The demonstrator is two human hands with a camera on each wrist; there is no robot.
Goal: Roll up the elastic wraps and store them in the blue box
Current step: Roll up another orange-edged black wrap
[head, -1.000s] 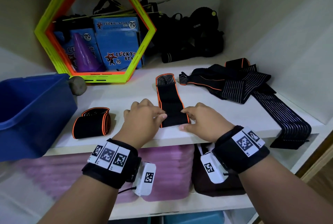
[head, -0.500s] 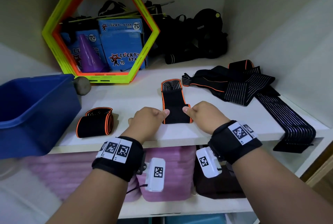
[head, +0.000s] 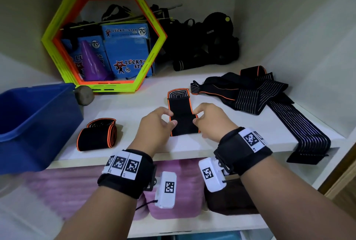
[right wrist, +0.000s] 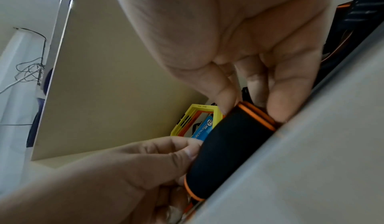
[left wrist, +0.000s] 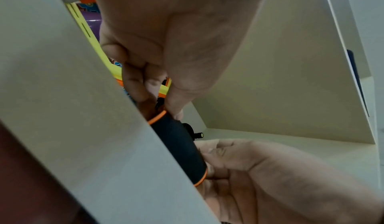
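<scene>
A black elastic wrap (head: 182,113) with orange edging lies lengthwise on the white shelf, its near end rolled up. My left hand (head: 169,119) pinches the roll's left end and my right hand (head: 196,117) pinches its right end. The left wrist view shows the roll (left wrist: 178,145) between the left hand (left wrist: 162,107) and the right hand (left wrist: 209,161). In the right wrist view the roll (right wrist: 224,145) sits under the right hand (right wrist: 249,107), with the left hand (right wrist: 187,153) at its other end. A finished rolled wrap (head: 97,134) lies to the left, near the blue box (head: 34,124).
A pile of loose black wraps (head: 250,93) and a long striped wrap (head: 304,129) lie at the right, reaching over the shelf edge (head: 192,151). Hexagon frames (head: 57,33), blue packs (head: 127,52), a purple cone (head: 92,62) and black gear (head: 202,47) stand at the back.
Both hands went from pressing the wrap's near end flat to pinching and rolling it away from me. The flat part is shorter now.
</scene>
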